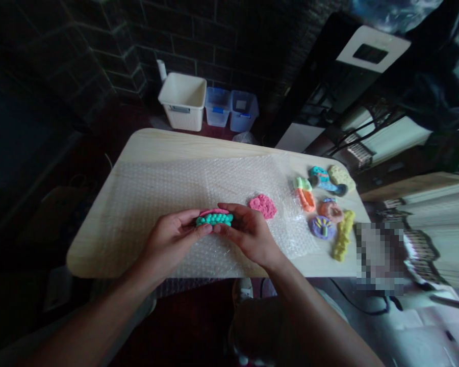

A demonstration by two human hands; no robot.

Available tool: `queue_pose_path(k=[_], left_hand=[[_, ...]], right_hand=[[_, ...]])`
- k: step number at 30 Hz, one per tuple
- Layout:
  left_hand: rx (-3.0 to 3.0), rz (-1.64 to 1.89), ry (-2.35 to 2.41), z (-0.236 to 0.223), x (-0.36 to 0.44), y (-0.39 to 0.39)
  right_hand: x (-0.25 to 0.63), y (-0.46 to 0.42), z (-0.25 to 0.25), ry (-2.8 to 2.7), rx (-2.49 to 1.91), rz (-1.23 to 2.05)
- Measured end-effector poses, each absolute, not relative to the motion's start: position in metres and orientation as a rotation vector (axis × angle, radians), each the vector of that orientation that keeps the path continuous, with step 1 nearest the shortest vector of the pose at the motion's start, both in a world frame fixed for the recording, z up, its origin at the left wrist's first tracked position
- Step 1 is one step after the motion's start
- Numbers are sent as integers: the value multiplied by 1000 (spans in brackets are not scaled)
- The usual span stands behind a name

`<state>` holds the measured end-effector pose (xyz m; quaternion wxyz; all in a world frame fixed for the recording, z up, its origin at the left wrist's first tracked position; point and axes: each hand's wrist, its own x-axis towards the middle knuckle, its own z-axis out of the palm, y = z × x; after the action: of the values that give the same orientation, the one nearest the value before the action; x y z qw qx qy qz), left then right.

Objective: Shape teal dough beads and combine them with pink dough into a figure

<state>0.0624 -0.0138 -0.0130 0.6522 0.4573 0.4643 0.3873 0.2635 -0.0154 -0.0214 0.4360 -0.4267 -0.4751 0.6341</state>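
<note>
Clay slab (214,219), teal over pink, lies long axis crosswise between the hands, its ends gripped by the curled fingers of left hand (172,242) and right hand (251,235), both nearly closed, above the bubble wrap (145,244).

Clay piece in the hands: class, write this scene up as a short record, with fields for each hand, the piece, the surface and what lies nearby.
left hand: holds the piece's left end
right hand: holds the piece's right end
piece: teal clay piece, beaded, over a pink layer
surface: bubble wrap on a pale wooden table
nearby: pink clay patty; purple clay disc
</note>
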Motion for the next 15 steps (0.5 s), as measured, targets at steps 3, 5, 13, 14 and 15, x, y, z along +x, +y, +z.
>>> queue_pose_path(k=[3,5,13,14,15], left_hand=[[1045,876,1046,-14,63,-13],[1045,884,1040,-15,63,-13],[993,892,1009,-21,63,-11],[981,894,1002,-21,63,-11],[968,894,994,-21,63,-12]], right_hand=[[264,-14,-20,-1202,-1030,1616],[265,-13,-19,-1202,-1011,1615],[267,-13,-17,-1212,-1072,1600],[267,-13,-16,-1182,-1055,1617],[266,-13,-16,-1147,-1040,1634]])
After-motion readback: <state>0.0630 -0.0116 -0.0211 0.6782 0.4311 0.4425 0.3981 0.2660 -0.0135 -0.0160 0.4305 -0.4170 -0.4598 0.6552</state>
